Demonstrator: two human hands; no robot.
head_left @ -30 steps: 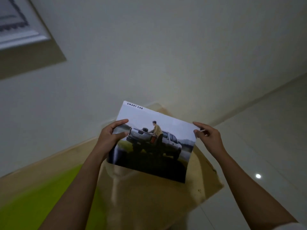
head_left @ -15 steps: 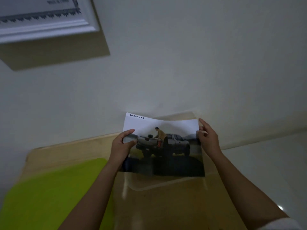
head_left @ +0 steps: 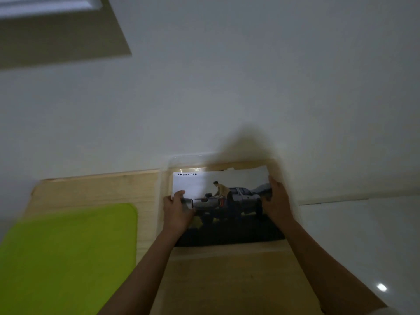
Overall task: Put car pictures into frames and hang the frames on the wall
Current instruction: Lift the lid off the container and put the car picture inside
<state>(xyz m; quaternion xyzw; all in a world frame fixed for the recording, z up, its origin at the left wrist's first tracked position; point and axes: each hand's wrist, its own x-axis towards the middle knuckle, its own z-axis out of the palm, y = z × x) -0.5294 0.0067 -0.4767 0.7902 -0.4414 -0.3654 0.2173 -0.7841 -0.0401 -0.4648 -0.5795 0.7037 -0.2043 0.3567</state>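
A car picture [head_left: 227, 201], a print of a man beside a silver pickup truck, lies low over the wooden table [head_left: 97, 189] close to the wall. My left hand [head_left: 178, 212] grips its left edge and my right hand [head_left: 276, 202] holds its right edge. A clear plastic sheet [head_left: 181, 161] lies under and around the picture, its far edge against the wall. High on the wall at the top left hangs a white picture frame [head_left: 45, 5], only its lower edge in view.
A bright green mat [head_left: 68, 258] covers the left part of the table. A white wall [head_left: 227, 76] rises right behind the table. White glossy floor tiles [head_left: 363, 235] lie to the right.
Both hands have lowered the picture and turned it level over the clear sheet on the table. My view has swung right, so the hung frame has slid toward the top left corner.
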